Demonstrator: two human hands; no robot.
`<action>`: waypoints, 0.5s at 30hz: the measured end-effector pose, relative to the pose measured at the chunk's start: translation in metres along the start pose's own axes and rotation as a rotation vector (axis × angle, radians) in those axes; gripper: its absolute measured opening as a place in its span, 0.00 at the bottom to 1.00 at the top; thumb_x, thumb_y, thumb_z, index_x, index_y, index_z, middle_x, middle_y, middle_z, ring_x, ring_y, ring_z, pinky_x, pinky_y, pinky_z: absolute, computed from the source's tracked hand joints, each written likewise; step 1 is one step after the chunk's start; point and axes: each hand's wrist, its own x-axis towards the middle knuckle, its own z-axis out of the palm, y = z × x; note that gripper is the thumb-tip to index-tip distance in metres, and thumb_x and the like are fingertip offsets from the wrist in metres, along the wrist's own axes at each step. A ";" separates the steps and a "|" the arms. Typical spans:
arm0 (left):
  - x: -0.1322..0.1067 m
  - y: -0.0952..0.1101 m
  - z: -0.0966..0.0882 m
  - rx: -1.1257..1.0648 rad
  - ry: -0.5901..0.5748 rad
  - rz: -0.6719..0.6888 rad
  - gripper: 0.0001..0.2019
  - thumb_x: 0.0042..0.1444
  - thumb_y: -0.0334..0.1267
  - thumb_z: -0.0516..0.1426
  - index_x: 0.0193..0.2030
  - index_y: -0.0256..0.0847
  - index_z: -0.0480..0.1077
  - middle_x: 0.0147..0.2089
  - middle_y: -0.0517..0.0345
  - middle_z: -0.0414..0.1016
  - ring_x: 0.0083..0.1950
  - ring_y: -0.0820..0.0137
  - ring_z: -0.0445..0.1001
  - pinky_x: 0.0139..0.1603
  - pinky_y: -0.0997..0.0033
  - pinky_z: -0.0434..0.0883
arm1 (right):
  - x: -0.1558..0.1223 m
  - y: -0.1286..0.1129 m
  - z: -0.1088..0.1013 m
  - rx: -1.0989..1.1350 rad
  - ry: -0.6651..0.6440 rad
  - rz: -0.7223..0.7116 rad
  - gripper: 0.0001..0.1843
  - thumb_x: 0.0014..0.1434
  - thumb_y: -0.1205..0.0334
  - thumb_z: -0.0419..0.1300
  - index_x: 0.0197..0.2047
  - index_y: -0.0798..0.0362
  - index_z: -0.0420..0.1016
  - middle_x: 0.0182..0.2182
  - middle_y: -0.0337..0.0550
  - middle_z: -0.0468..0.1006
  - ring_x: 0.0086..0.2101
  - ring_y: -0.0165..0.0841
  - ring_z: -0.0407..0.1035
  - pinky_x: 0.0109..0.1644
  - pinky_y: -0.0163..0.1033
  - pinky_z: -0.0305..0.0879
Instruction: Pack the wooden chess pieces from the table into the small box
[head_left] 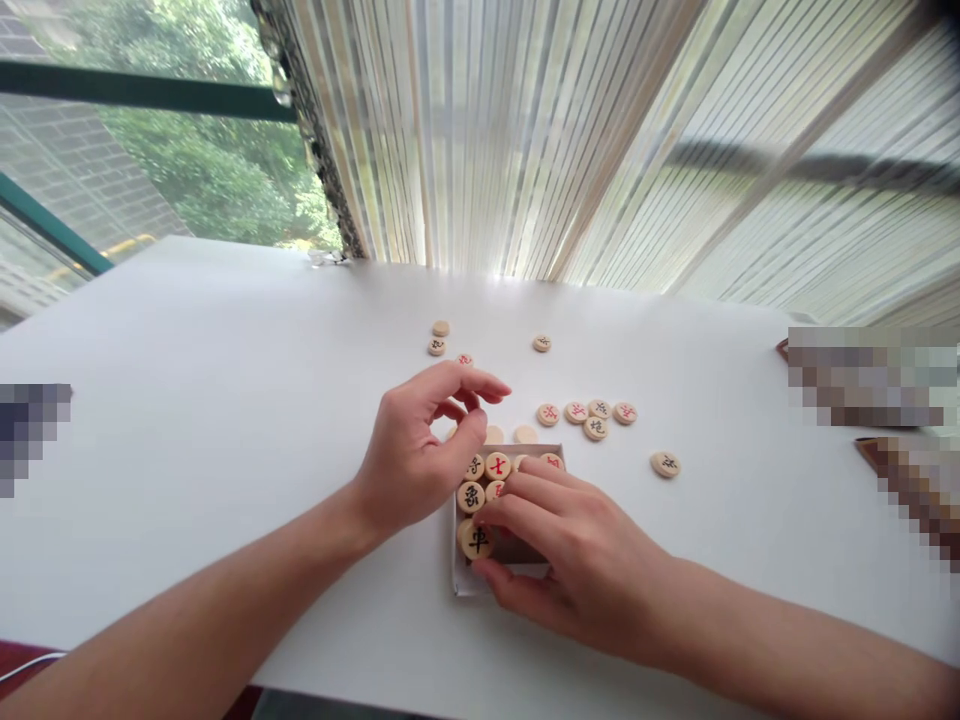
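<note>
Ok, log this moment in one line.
left hand: curled near white-edged rectangular box; right hand: holding round wooden black-character piece at box; similar pieces: scattered on white table

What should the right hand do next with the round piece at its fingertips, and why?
Maybe settle the piece into the box, because the right hand has a thumb and finger around it, and other pieces sit in rows there.

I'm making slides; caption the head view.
Right hand holding a black-marked disc at an open box, left hand near its far corner.
</note>
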 end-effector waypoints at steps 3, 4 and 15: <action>0.001 0.001 0.000 0.004 0.002 0.004 0.13 0.60 0.22 0.58 0.45 0.39 0.79 0.44 0.56 0.83 0.46 0.68 0.81 0.43 0.70 0.78 | 0.000 0.000 0.002 -0.024 -0.010 -0.018 0.05 0.68 0.67 0.61 0.40 0.57 0.78 0.33 0.46 0.79 0.33 0.38 0.69 0.35 0.42 0.68; 0.001 0.002 0.000 0.004 0.002 0.006 0.13 0.60 0.22 0.58 0.44 0.39 0.79 0.44 0.56 0.83 0.46 0.68 0.81 0.43 0.70 0.78 | 0.000 0.000 0.002 -0.023 -0.014 -0.020 0.06 0.69 0.68 0.61 0.40 0.57 0.78 0.33 0.47 0.80 0.33 0.38 0.69 0.36 0.42 0.69; 0.002 0.004 0.001 0.017 0.020 -0.004 0.12 0.60 0.23 0.58 0.44 0.40 0.79 0.44 0.56 0.84 0.44 0.67 0.81 0.42 0.69 0.79 | -0.001 -0.001 0.003 -0.017 -0.033 -0.018 0.09 0.72 0.68 0.58 0.40 0.55 0.78 0.35 0.47 0.81 0.35 0.37 0.71 0.37 0.41 0.68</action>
